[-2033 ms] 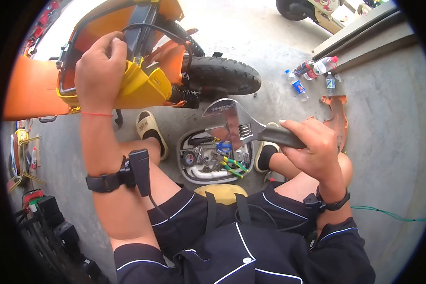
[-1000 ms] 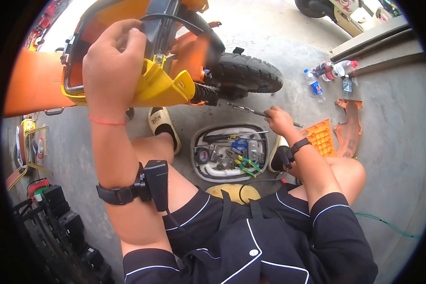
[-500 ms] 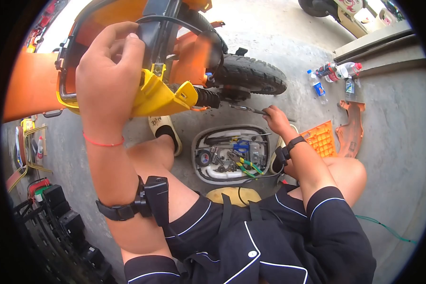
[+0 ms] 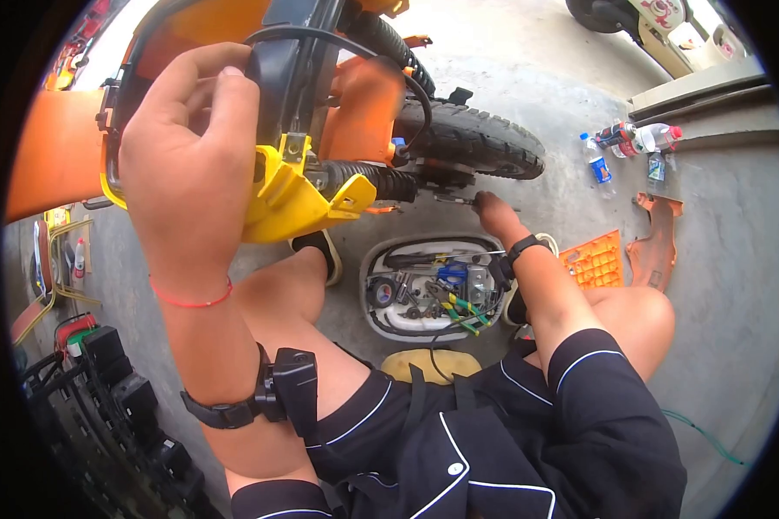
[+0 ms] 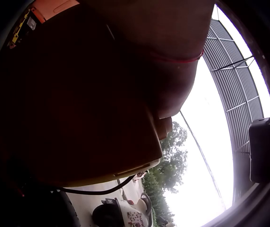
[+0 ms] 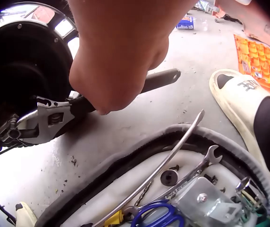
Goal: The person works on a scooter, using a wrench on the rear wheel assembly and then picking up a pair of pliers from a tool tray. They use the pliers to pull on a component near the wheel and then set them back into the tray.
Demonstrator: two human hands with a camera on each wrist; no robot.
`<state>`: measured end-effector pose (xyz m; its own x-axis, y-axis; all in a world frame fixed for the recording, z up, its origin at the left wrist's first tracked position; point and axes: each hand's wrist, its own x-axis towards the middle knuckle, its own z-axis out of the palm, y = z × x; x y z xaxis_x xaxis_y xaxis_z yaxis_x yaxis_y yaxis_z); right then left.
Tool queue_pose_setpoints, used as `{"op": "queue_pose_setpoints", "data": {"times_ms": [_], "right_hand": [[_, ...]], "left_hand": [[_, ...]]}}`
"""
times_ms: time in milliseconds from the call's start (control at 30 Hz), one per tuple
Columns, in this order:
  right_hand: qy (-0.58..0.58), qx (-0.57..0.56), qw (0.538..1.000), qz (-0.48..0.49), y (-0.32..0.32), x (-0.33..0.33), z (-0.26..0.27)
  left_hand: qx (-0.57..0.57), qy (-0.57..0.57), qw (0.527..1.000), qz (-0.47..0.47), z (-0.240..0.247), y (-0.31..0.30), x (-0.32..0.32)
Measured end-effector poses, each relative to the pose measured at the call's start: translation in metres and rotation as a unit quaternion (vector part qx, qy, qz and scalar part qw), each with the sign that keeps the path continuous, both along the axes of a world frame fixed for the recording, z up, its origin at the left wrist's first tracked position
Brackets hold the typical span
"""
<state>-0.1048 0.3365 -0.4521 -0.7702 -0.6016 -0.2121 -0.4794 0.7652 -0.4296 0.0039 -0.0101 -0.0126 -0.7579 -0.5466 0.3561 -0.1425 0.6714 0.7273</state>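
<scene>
In the head view my left hand (image 4: 190, 147) curls at the upper edge of the scooter's orange and yellow body (image 4: 290, 212), beside a black upright; some fingertips are hidden. My right hand (image 4: 498, 214) reaches low beside the black-tyred wheel (image 4: 493, 143), gripping an adjustable wrench (image 6: 54, 118) by its dark handle. The handle's holed end sticks out past the hand in the right wrist view. The wrench's head lies at the wheel's hub, where its jaws overlap dark axle parts. In the left wrist view a dark panel fills much of the frame.
Between the feet lies a grey-rimmed tray (image 4: 366, 316) of tools, with a combination wrench (image 6: 194, 172), blue-handled scissors (image 6: 161, 215) and green-handled pliers (image 4: 467, 313). An orange grid panel (image 4: 593, 261), a curved orange piece (image 4: 655, 238) and several bottles (image 4: 599, 169) lie to the right.
My right hand has lowered the adjustable wrench from in front of the body to the wheel's hub. My left hand stays at the scooter's body; the view has shifted slightly.
</scene>
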Motion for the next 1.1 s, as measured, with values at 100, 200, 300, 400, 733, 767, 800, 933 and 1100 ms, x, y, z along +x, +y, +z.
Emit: {"op": "queue_pose_setpoints", "data": {"times_ms": [100, 200, 300, 400, 733, 767, 800, 933, 1100], "right_hand": [[0.015, -0.016, 1.000, 0.020, -0.003, 0.001, 0.002], [0.036, -0.006, 0.999, 0.040, -0.001, -0.004, 0.002], [0.019, 0.099, 0.994, 0.037, -0.003, -0.002, 0.037], [0.035, 0.144, 0.987, 0.059, 0.002, -0.005, 0.062], [0.144, 0.063, 0.982, 0.107, 0.019, 0.005, 0.114], [0.135, 0.056, 0.986, 0.081, 0.019, 0.011, 0.111], [0.126, 0.048, 0.989, 0.057, 0.018, 0.016, 0.109], [0.111, 0.042, 0.993, -0.001, 0.013, 0.030, 0.095], [0.100, 0.032, 0.994, 0.006, 0.015, 0.016, 0.088]], "left_hand": [[0.011, -0.001, 1.000, -0.001, -0.001, -0.001, 0.000], [0.015, 0.000, 1.000, 0.006, -0.002, -0.002, -0.001], [0.010, 0.004, 1.000, -0.002, 0.000, -0.001, -0.002], [0.009, 0.003, 1.000, -0.004, 0.001, -0.001, -0.003], [-0.033, -0.019, 0.999, 0.023, -0.001, -0.003, -0.002], [-0.039, -0.023, 0.999, 0.029, 0.000, -0.003, -0.002], [-0.037, -0.020, 0.999, 0.034, 0.000, -0.002, -0.002], [-0.040, -0.006, 0.999, 0.037, -0.002, -0.003, -0.001], [-0.050, -0.016, 0.998, 0.030, 0.001, -0.002, -0.002]]}}
